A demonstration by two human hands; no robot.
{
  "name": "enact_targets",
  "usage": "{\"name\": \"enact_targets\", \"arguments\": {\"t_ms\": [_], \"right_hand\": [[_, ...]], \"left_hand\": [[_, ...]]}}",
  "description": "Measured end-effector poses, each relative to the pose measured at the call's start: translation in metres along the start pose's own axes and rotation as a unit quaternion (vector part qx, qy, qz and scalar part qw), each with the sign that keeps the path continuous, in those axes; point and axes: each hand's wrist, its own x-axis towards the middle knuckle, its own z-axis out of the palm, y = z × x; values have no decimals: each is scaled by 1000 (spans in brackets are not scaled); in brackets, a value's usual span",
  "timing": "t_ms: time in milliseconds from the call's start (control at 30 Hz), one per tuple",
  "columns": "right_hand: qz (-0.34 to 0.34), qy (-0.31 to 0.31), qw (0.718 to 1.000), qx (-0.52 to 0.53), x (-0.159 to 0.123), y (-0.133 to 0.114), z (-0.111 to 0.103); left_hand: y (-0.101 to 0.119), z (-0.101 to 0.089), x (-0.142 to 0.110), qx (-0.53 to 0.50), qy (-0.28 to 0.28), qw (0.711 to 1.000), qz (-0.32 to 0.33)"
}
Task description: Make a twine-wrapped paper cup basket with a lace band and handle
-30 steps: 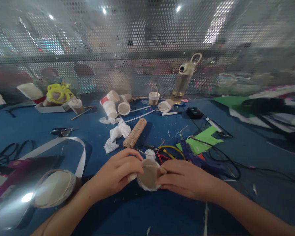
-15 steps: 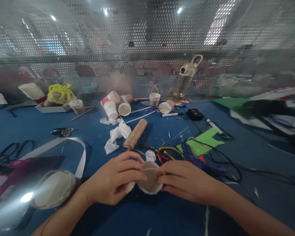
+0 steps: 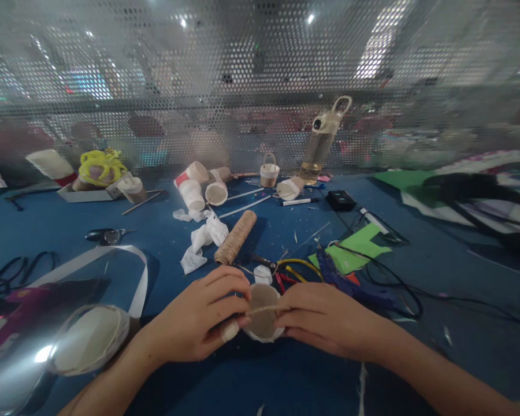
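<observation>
Both hands hold a small paper cup (image 3: 260, 310) just above the blue table, its open mouth facing me. My left hand (image 3: 201, 320) grips the cup's left side with fingers curled; one fingertip wears a plaster. My right hand (image 3: 325, 320) pinches the right side. A strand of twine (image 3: 264, 309) stretches across the cup mouth between the two hands. A spool of brown twine (image 3: 235, 236) lies just beyond, next to crumpled white tissue (image 3: 201, 241).
On the blue table (image 3: 260, 381): several paper cups (image 3: 205, 188), a small cup basket (image 3: 269, 171), a water bottle (image 3: 322, 140), scissors (image 3: 101, 235), a blue glue gun (image 3: 342, 283), green paper (image 3: 355, 245), black cables (image 3: 398, 283) and a white ribbon (image 3: 108, 257). A perforated metal screen (image 3: 260, 86) closes the back.
The twine that lay along the cup's top rim now crosses the middle of its mouth. Both hands have shifted slightly on the cup; everything else stays put.
</observation>
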Motion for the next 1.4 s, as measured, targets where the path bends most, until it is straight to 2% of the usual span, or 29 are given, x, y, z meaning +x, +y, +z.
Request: {"name": "enact_targets", "arguments": {"t_ms": [133, 367, 533, 733, 833, 967, 1100, 1267, 1400], "right_hand": [[-5, 3, 1000, 3, 2, -1, -1], [-9, 4, 1000, 0, -2, 3, 1], [0, -15, 1000, -18, -4, 6, 3], [-32, 14, 998, -50, 2, 1, -1], [-38, 8, 998, -57, 5, -1, -1], [-22, -15, 998, -61, 3, 0, -1], [0, 10, 1000, -17, -4, 0, 0], [112, 47, 991, 47, -8, -4, 1], [107, 49, 989, 87, -6, 0, 3]], "left_hand": [[1, -1, -1, 30, -10, 999, -27], [0, -1, 0, 57, -20, 998, -25], [-2, 1, 2, 92, 0, 995, -31], [-2, 3, 4, 84, 28, 996, -18], [-2, 6, 4, 85, 33, 996, -27], [-4, 10, 0, 72, 12, 996, -60], [-8, 13, -2, 68, 4, 997, -45], [-9, 13, -2, 86, 10, 995, -45], [-8, 13, -1, 105, 11, 994, -36]]}}
